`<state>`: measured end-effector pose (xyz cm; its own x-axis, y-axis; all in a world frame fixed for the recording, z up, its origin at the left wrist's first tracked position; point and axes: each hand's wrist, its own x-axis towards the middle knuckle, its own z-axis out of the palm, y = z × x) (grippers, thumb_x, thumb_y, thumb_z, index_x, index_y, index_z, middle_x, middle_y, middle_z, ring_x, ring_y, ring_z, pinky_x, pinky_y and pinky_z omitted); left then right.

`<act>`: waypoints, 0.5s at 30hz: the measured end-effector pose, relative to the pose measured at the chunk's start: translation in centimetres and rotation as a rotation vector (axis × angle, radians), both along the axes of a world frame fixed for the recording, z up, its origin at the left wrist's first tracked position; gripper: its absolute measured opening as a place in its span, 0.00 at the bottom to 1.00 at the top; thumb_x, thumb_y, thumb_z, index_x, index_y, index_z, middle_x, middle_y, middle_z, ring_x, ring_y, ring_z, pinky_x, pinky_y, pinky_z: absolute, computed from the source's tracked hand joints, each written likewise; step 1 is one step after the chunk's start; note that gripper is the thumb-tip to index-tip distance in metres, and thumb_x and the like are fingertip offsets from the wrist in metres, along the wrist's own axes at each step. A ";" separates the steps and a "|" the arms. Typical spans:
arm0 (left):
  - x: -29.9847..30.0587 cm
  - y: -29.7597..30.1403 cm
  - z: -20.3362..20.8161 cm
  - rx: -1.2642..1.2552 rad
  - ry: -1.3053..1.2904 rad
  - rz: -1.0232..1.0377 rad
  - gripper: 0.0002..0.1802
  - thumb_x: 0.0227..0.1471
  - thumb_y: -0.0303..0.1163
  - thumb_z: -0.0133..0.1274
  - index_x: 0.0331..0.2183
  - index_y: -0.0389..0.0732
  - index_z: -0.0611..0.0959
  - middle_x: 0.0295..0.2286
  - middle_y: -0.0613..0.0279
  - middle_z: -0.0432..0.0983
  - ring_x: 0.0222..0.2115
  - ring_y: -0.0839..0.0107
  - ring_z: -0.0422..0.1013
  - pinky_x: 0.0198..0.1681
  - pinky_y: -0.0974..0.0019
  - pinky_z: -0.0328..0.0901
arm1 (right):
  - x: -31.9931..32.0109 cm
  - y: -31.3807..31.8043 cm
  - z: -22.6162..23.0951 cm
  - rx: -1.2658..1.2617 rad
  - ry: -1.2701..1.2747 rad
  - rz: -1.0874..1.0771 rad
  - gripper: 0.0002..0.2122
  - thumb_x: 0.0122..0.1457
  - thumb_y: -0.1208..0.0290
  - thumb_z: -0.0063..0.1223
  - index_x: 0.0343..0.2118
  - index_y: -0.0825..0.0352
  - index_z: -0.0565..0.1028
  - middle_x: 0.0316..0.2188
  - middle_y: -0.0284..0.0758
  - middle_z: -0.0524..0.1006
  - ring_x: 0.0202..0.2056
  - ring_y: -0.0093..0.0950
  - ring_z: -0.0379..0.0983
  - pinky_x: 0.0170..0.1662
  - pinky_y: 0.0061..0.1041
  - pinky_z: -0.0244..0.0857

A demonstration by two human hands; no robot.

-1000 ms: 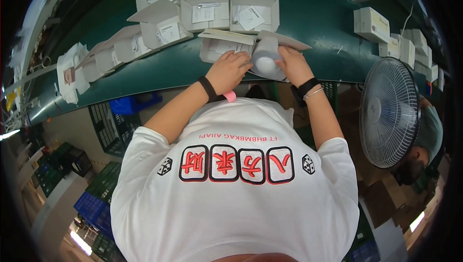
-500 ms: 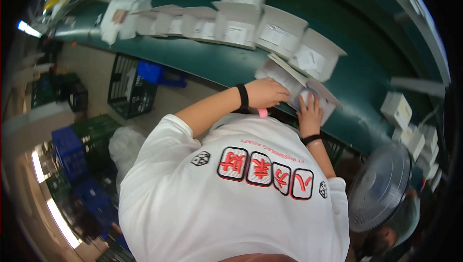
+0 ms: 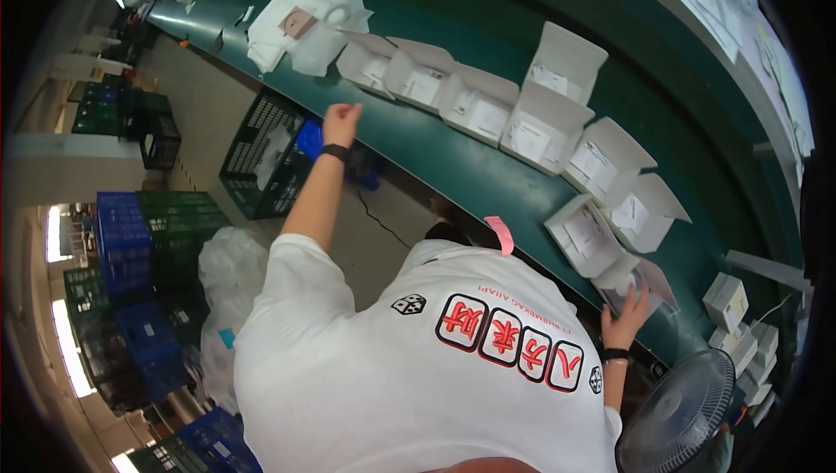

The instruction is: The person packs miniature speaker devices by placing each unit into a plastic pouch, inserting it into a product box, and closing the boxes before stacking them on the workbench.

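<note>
My left hand (image 3: 342, 123) is raised by the table's front edge, left of centre. Its fingers are curled together and nothing shows in them. My right hand (image 3: 623, 320) lies at the nearest open white box (image 3: 660, 286), at the right end of the boxes. Its fingers are stretched out over the box's inside, where something pale is partly hidden under them. Beside it stands another open white box (image 3: 585, 236) with a pale item inside. Behind these, a row of lidded white boxes (image 3: 479, 116) stands open, with white papers inside.
White wrapping sheets (image 3: 305, 27) lie at the green table's (image 3: 409, 146) far left. A fan (image 3: 679, 412) stands at the lower right, near stacked small white boxes (image 3: 727, 300). Below the table edge is a dark green crate (image 3: 261, 155). Blue and green crates (image 3: 131, 242) are stacked at left.
My left hand has left the near boxes and swung out to the left along the table edge. My right hand stays at the nearest box. The whole view has turned and shifted left.
</note>
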<state>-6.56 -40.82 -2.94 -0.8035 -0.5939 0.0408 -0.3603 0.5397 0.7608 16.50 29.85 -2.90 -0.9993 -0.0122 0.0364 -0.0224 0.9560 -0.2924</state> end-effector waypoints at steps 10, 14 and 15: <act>-15.6 -22.9 -7.5 -0.333 0.105 0.191 0.55 0.31 0.55 0.71 0.51 0.21 0.71 0.50 0.36 0.69 0.53 0.48 0.66 0.58 0.55 0.60 | 0.1 -15.8 5.8 -0.252 0.194 -0.580 0.26 0.56 0.79 0.52 0.59 0.69 0.62 0.62 0.44 0.58 0.48 0.36 0.67 0.47 0.28 0.65; -19.0 -22.9 -6.5 -0.267 -0.272 -0.032 0.53 0.35 0.53 0.69 0.55 0.27 0.69 0.51 0.38 0.70 0.50 0.45 0.68 0.55 0.54 0.63 | -2.1 -22.3 8.8 -0.231 0.002 -0.388 0.25 0.56 0.81 0.51 0.59 0.68 0.63 0.62 0.41 0.59 0.45 0.32 0.68 0.43 0.25 0.66; -20.3 -23.4 -6.5 -0.262 -0.277 -0.043 0.53 0.35 0.53 0.69 0.55 0.27 0.69 0.51 0.38 0.70 0.50 0.45 0.68 0.55 0.54 0.63 | -2.7 -23.6 9.1 -0.233 -0.040 -0.346 0.25 0.56 0.81 0.51 0.59 0.68 0.63 0.62 0.40 0.60 0.45 0.32 0.68 0.43 0.25 0.66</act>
